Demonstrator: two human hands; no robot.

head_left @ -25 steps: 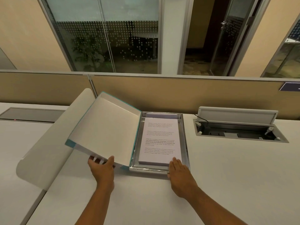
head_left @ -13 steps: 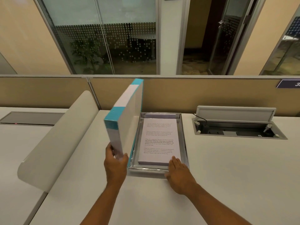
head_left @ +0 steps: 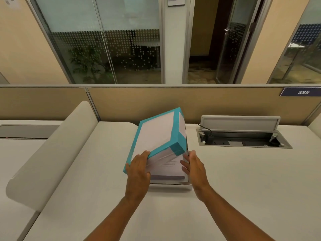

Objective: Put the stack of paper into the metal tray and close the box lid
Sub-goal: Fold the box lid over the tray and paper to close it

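The white box lid with teal edges (head_left: 156, 134) tilts down over the metal tray (head_left: 171, 184), its right side still raised. My left hand (head_left: 139, 166) grips the lid's near left corner. A stack of printed paper (head_left: 169, 168) lies inside the tray, mostly hidden under the lid. My right hand (head_left: 193, 166) rests against the tray's near right side with fingers apart, holding nothing.
A curved white divider (head_left: 52, 145) slopes along the desk's left. An open cable hatch (head_left: 241, 138) with a raised flap sits at right. A tan partition (head_left: 191, 101) with a "385" plate (head_left: 303, 92) backs the desk.
My left hand has swung the lid from lying open at the left, through upright, down over the tray. My right hand moved from the paper's front edge to the tray's right side.
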